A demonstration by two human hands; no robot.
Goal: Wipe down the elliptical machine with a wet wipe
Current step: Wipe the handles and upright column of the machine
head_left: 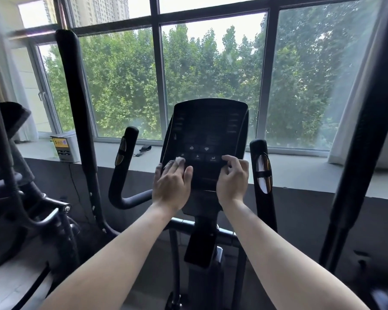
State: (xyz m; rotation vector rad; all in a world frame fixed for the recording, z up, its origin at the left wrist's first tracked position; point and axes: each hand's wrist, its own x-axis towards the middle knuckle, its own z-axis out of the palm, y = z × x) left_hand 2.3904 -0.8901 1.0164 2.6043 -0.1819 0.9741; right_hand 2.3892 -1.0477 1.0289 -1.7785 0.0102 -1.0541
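Observation:
The elliptical's black console point(207, 128) stands in the middle, in front of the window. My left hand point(171, 184) lies on the console's lower left corner, its fingers fairly straight and pressing a small white wet wipe point(180, 160) against the button panel. Most of the wipe is hidden under the fingers. My right hand point(232, 177) is at the console's lower right corner, with its fingers curled over that edge next to the buttons. The fixed handles with metal pulse plates rise at the left point(123, 148) and right point(263, 173) of the console.
Tall black moving handlebars stand at the left point(76, 104) and far right point(363, 139). Another machine point(14, 180) crowds the left side. On the window sill point(300, 168) sit a white box point(65, 147) and a small dark strap point(143, 149).

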